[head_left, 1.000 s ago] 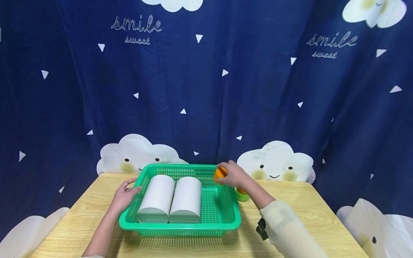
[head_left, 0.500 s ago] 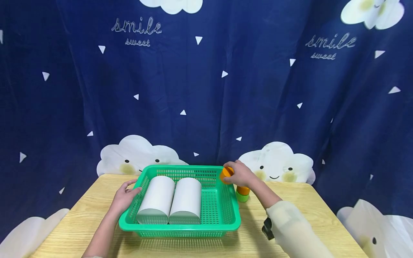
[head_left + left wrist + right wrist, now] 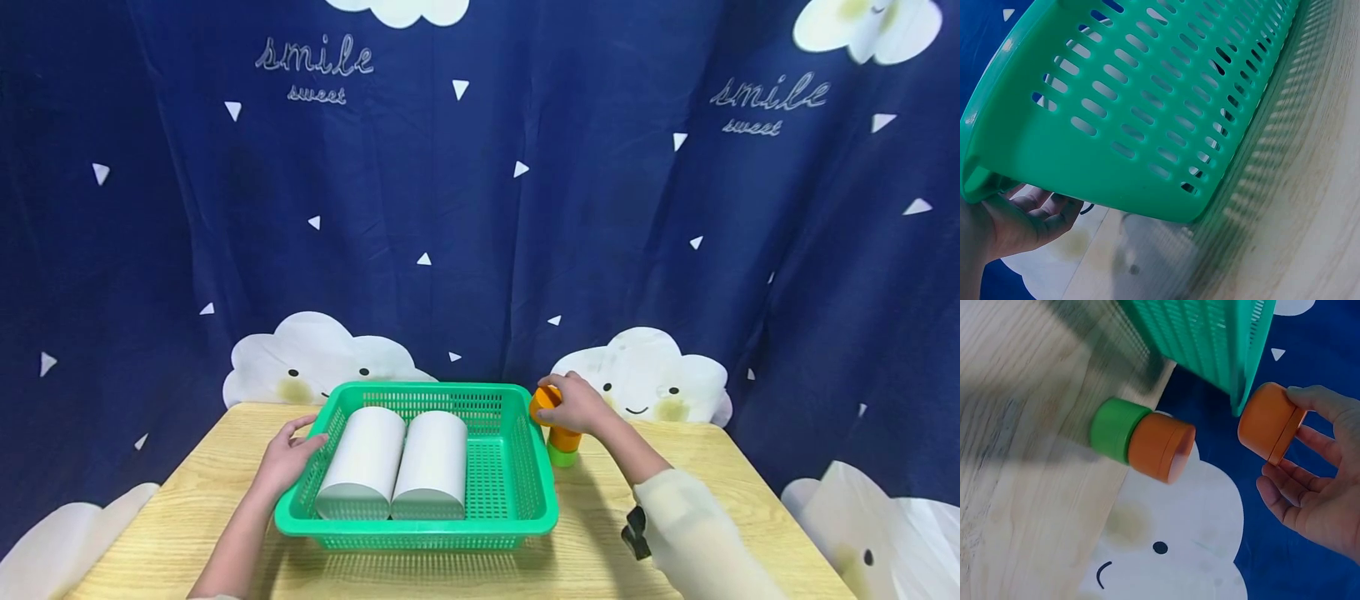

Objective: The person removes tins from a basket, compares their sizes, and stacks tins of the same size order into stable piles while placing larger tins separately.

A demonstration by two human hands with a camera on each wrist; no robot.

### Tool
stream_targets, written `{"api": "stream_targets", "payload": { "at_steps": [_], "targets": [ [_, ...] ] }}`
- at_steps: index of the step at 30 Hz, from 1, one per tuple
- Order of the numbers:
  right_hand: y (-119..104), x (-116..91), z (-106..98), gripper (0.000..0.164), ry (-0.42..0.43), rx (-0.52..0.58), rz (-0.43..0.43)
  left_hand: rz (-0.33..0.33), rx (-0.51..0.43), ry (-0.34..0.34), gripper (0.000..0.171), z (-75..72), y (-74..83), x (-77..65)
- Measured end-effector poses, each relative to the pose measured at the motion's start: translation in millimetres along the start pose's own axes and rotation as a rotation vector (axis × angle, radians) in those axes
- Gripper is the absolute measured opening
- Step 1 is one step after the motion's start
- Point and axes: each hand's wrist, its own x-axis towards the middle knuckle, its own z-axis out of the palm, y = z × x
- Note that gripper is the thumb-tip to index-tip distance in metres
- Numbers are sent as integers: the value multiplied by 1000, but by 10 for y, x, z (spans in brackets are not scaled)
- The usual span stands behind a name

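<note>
A green plastic basket (image 3: 416, 527) stands on the wooden table, with two long white round-topped pieces (image 3: 365, 454) lying side by side in its left part. At the basket's left rim is my left hand (image 3: 288, 458), thumb over the rim and fingers curled outside it; the left wrist view partly hides them behind the basket wall (image 3: 1116, 94). My right hand (image 3: 581, 406) pinches a small orange round lidded jar (image 3: 1269, 422) between thumb and fingers, in the air just beyond the right rim. Below it, an orange jar (image 3: 1159, 447) sits on a green jar (image 3: 1115, 428).
The stacked jars stand close to the basket's right side. The table (image 3: 697, 492) stretches to the right and in front. Behind its back edge hangs a dark blue curtain (image 3: 480, 208) with white clouds and triangles.
My right hand has carried the orange jar rightward, from over the basket's back right corner to outside its rim, above the stacked jars. My left hand and the basket have stayed in place.
</note>
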Motion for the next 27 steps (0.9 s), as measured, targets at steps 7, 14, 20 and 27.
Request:
{"api": "stream_targets", "payload": {
  "at_steps": [7,14,20,27],
  "targets": [
    [135,-10,9,51,-8,1,9,-3,3,6,61,2,0,0],
    [268,-10,38,50,-1,-25,20,0,-3,5,61,7,5,-4],
    [340,-27,70,49,-7,-52,47,2,-4,5,60,8,13,-10],
    [395,-27,116,49,-4,-66,52,-1,-6,9,60,10,-3,-3]
  ]
}}
